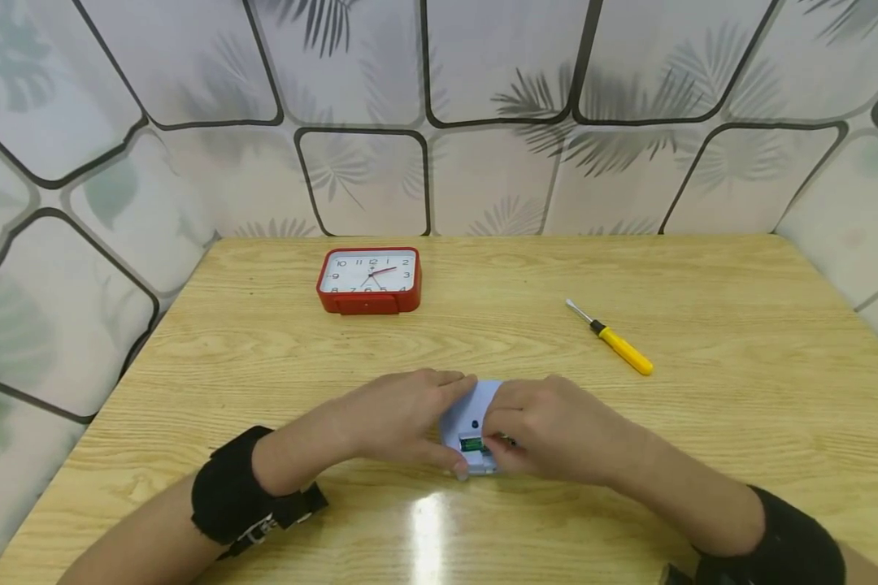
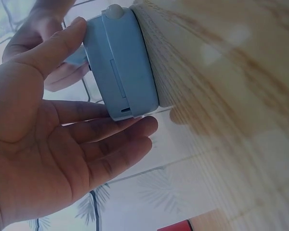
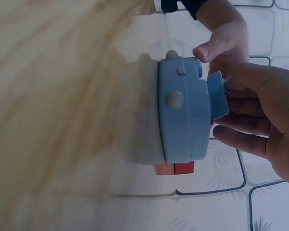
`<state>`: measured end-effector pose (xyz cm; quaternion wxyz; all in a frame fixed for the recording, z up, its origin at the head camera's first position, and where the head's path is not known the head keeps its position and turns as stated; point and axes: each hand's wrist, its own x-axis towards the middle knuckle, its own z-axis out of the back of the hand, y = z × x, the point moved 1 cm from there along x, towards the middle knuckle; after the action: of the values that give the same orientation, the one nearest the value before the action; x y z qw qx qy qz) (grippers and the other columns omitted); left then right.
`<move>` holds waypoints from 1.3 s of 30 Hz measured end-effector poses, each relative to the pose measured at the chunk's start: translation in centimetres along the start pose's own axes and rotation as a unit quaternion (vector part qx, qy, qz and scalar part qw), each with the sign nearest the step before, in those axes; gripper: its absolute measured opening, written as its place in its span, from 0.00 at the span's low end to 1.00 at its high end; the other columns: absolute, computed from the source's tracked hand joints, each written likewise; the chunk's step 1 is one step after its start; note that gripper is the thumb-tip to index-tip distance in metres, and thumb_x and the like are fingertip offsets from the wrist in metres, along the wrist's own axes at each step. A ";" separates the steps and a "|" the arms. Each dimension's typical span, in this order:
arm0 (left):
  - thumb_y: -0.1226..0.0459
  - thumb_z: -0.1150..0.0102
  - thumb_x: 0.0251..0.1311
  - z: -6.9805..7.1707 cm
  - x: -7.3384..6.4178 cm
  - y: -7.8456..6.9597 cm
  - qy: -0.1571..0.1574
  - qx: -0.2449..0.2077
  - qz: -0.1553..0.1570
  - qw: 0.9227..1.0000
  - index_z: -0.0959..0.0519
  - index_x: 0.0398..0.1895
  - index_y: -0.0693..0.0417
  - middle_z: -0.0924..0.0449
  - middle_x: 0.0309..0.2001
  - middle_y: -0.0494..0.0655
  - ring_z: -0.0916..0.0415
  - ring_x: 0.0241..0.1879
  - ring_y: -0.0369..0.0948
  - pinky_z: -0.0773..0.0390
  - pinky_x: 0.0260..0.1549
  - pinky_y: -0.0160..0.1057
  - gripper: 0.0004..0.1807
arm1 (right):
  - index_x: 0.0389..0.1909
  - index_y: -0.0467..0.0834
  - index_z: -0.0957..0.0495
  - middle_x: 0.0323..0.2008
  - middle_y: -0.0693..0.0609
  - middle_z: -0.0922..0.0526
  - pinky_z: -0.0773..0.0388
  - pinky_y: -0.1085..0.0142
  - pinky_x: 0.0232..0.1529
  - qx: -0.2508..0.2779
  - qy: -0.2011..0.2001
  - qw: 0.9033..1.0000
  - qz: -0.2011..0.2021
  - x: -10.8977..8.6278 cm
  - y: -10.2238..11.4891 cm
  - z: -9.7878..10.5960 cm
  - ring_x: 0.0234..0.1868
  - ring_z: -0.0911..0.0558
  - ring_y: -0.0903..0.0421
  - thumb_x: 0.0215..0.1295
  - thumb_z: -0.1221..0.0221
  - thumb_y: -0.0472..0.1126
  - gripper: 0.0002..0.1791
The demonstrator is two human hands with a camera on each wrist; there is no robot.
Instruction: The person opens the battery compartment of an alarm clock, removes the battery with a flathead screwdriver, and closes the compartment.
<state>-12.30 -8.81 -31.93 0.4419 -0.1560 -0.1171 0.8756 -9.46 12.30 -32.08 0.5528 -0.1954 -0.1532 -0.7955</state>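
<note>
The light-blue case [image 1: 475, 406], a smooth, round-edged box of plastic look, lies on the table [image 1: 497, 325] between the two hands, its open compartment facing up. The left hand [image 1: 410, 416] grips it, thumb on the near edge and fingers round the far edge. The right hand [image 1: 552, 426], over the case's other side, pinches a thin, flat, light-blue panel [image 3: 217, 96] between thumb and fingers; whether the panel touches the case I cannot tell. Just beside that pinch, one green, cylindrical battery [image 1: 471, 444] shows in the compartment; the fingers cover the rest, so the full count is unclear. One small, dark, round knob [image 1: 475, 424] sits just beyond the battery. Two pale, rounded bumps [image 3: 175, 99] show on the case's side in the right wrist view.

Well beyond the left hand is one red clock [image 1: 369, 280], a rounded rectangle with a white numbered dial. Beyond the right hand and a little to its right lies one screwdriver [image 1: 607, 333]: slim metal shaft, black collar, yellow handle. The tabletop under both grips is glossy, with streaked wood grain. Two black bands [image 1: 234, 487] circle the wrists behind the hands, one each.
</note>
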 end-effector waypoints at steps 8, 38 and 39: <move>0.37 0.28 0.47 0.3 -0.2 0.1 -0.012 0.040 0.014 0.999 0.27 0.62 0.56 0.18 0.50 0.42 0.23 0.47 0.38 0.21 0.48 0.39 0.45 | 0.26 0.48 0.19 0.27 0.60 0.18 0.22 0.76 0.30 0.032 -0.042 0.998 -0.037 -0.3 -1.3 1.6 0.29 0.20 0.66 0.48 0.30 0.32 0.09; 0.40 0.35 0.57 -0.1 -0.7 -0.2 0.013 0.077 -0.126 0.989 0.30 0.69 0.30 0.52 0.79 0.54 0.43 0.74 0.50 0.31 0.68 0.49 0.35 | 0.19 0.51 0.24 0.19 0.63 0.27 0.31 0.70 0.27 0.008 0.239 0.926 -0.291 -2.5 -5.9 1.2 0.24 0.31 0.64 0.58 0.38 0.34 0.12; 0.40 0.34 0.57 -0.1 -0.7 -0.3 0.011 0.077 -0.125 0.989 0.29 0.68 0.30 0.52 0.79 0.54 0.43 0.74 0.50 0.31 0.67 0.49 0.35 | 0.19 0.51 0.24 0.20 0.63 0.27 0.31 0.70 0.27 0.010 0.243 0.925 -0.291 -2.5 -5.9 1.2 0.24 0.31 0.64 0.57 0.38 0.33 0.12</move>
<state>-11.68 -9.21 -31.84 0.5599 -0.1156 -0.0631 0.8180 -14.02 16.89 -32.37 0.3193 0.0623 -0.0726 -0.9428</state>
